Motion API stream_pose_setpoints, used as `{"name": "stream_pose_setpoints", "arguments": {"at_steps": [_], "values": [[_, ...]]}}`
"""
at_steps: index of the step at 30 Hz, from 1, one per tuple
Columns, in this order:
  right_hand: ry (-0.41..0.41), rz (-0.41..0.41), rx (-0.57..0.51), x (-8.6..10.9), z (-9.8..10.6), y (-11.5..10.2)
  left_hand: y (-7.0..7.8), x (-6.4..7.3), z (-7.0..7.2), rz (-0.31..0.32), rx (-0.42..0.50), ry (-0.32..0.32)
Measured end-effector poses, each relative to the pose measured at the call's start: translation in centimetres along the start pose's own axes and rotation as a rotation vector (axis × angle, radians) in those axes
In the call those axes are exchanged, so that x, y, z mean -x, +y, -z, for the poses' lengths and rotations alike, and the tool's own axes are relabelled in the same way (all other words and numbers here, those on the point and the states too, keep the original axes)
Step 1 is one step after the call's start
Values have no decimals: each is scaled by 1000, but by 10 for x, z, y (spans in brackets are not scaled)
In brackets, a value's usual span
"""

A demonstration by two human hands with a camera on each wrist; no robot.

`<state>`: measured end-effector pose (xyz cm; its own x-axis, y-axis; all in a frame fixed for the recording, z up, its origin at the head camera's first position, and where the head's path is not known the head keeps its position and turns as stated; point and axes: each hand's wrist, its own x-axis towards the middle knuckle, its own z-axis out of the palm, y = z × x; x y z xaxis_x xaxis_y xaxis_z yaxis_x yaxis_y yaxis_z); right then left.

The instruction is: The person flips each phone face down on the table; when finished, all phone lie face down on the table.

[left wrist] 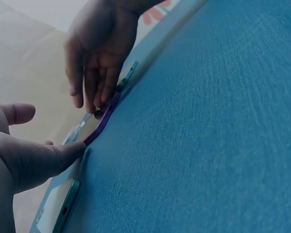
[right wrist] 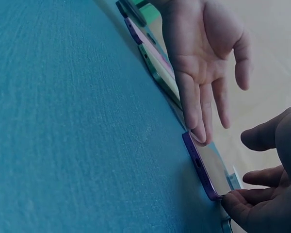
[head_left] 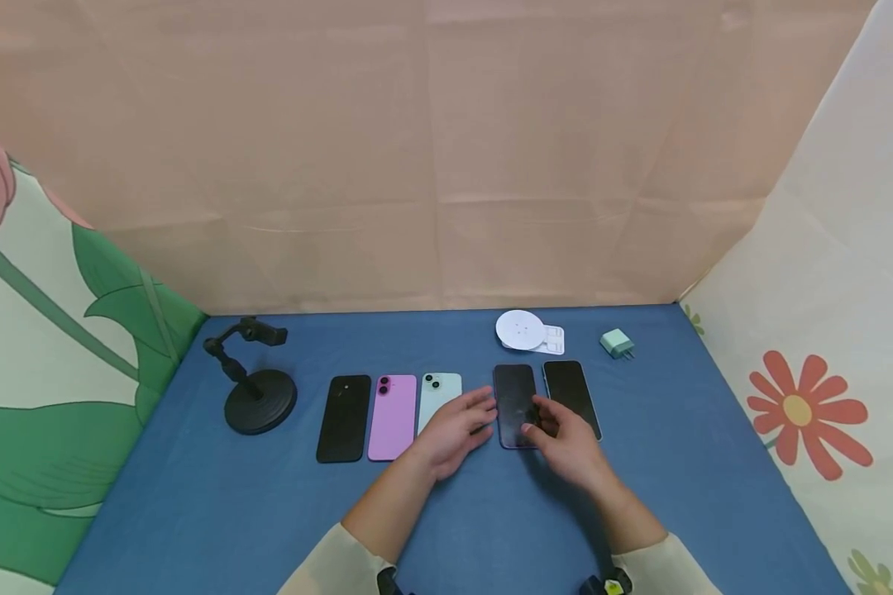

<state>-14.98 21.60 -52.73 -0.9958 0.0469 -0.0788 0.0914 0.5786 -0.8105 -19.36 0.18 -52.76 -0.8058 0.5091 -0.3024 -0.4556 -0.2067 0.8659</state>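
A dark-screened phone with a purple frame (head_left: 515,392) lies face up between the hands. My left hand (head_left: 457,430) is at its left edge, fingers extended, and in the right wrist view the fingertips (right wrist: 199,133) meet the phone's near-left end. At the phone's right edge is my right hand (head_left: 569,446), its fingers loosely bent and the thumb apart over the glass. In the right wrist view a right fingertip (right wrist: 230,201) is right at the phone's corner. A pale green phone (head_left: 435,397) lies partly under the left hand's outline, and another black-screened phone (head_left: 575,397) is just beyond the right fingers.
Left of the pale green phone lie a pink-purple phone (head_left: 393,421) and a black phone (head_left: 344,420). A black jointed stand (head_left: 260,402) stands at the left. Toward the back are a white round disc on a plate (head_left: 521,329) and a mint plug charger (head_left: 616,341).
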Motion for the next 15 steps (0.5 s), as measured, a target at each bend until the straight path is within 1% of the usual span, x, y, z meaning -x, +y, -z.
{"name": "stream_pose_setpoints", "arguments": {"at_steps": [5,11,15], "values": [[-9,-4,5,-2,1,1,0,-1,0,0,15,11],[-19,-19,-2,-2,3,2,-1,-3,2,28,107,35],[-26,-28,-12,-3,5,3,0,-4,3,37,139,40]]}}
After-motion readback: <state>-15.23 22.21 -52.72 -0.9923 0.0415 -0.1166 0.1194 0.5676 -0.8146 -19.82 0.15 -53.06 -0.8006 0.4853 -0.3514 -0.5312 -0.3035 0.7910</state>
